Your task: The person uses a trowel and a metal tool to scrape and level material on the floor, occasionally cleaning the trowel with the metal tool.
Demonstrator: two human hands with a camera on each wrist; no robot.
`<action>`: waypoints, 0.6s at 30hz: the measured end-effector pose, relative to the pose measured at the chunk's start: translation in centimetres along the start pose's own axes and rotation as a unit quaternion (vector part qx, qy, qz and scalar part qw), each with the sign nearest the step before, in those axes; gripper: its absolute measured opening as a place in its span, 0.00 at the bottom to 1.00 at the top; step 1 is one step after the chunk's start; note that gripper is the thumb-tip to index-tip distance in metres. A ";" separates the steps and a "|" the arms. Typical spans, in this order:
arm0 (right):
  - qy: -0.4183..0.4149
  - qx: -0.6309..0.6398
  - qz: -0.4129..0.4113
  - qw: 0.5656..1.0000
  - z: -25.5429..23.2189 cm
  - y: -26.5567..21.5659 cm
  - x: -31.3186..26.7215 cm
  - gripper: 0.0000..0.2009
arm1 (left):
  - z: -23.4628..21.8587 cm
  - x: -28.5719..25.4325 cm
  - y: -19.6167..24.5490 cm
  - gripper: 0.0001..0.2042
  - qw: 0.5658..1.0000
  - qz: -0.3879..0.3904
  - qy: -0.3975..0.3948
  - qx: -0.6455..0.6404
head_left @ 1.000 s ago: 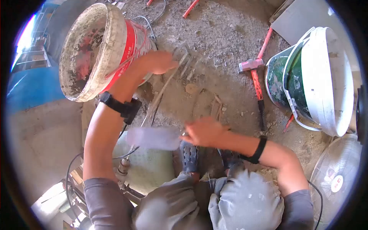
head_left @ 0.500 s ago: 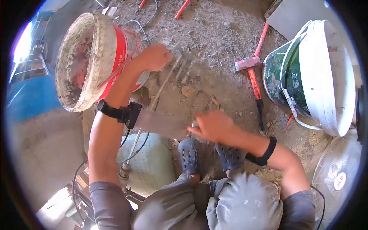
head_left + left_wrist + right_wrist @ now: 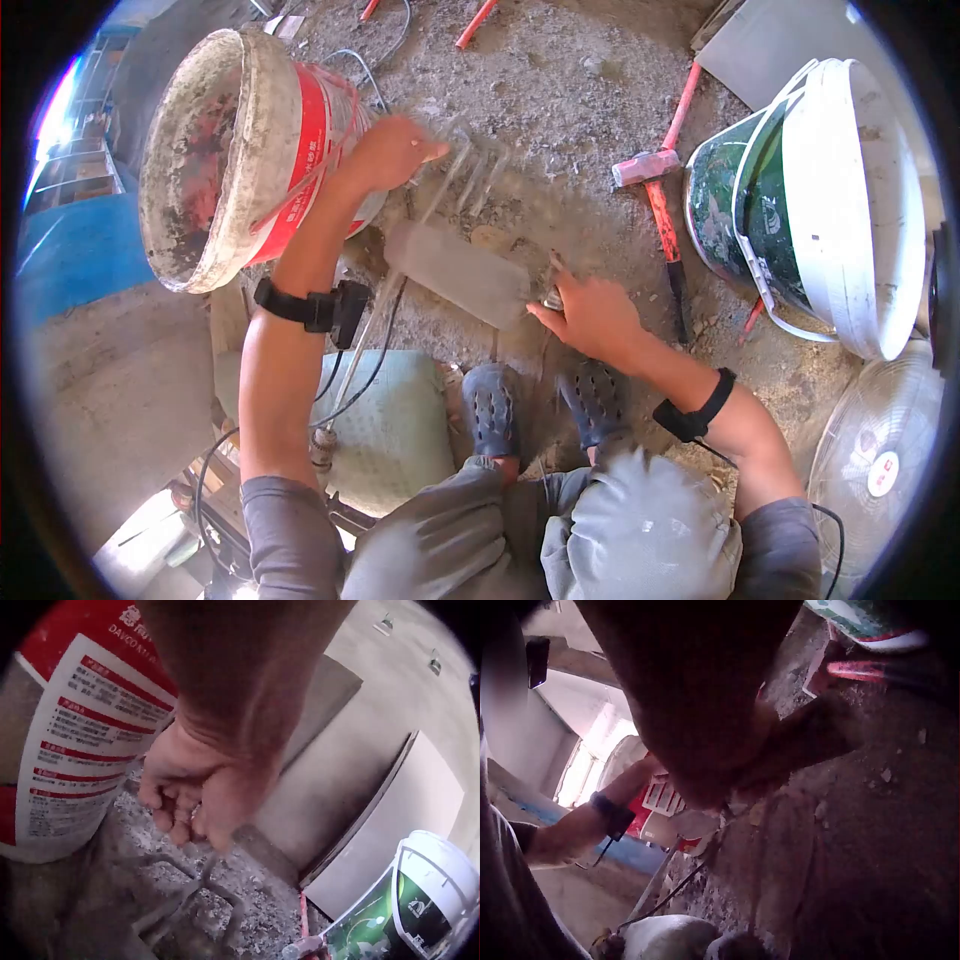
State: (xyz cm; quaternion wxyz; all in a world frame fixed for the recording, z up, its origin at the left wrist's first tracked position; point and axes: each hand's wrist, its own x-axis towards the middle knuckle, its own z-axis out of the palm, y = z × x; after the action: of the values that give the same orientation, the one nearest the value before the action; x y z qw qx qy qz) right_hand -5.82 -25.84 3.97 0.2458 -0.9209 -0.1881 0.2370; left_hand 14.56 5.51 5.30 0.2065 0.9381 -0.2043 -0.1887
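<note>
My right hand (image 3: 596, 318) grips a trowel with a flat grey rectangular blade (image 3: 458, 272), blurred as it overlaps the rod of a mixing paddle (image 3: 374, 318). The paddle's bent metal bars (image 3: 196, 886) show just below my left hand (image 3: 206, 791), whose fingers are curled with the thumb tip right at one bar. In the head view the left hand sits beside the top of the paddle, in front of the red and white bucket (image 3: 312, 155). The right wrist view is dark, and the right hand's grip is mostly hidden in it.
A pink-headed sledgehammer (image 3: 646, 168) lies to the right by a green and white bucket (image 3: 765, 195). A fan (image 3: 868, 460) stands at the lower right. A pale green sack (image 3: 392, 425) and a dark cable (image 3: 375, 370) lie beside my feet. Rubble covers the ground (image 3: 560, 80).
My right hand and the trowel have moved up and right, with the blade tilting so its far end points up left. The left hand has shifted slightly left near the paddle bars.
</note>
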 end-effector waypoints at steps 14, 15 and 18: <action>-0.106 0.003 0.053 0.993 -1.2 2.4 -4.3 0.26 | 1.9 -5.1 2.0 0.29 0.949 -0.236 -0.007 -0.208; -0.101 0.002 0.052 0.994 -1.0 2.5 -4.5 0.26 | 2.1 -5.3 1.9 0.29 0.957 -0.225 0.016 -0.183; -0.091 0.004 0.056 0.994 -0.3 2.9 -5.2 0.26 | 2.8 -5.8 1.8 0.30 0.970 -0.196 0.075 -0.126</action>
State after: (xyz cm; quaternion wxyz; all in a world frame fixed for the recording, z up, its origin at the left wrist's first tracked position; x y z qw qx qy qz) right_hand -9.22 -30.77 4.44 0.2182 -0.9036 -0.1567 0.3337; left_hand 7.83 5.82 5.31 0.2967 0.9378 0.0247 -0.1783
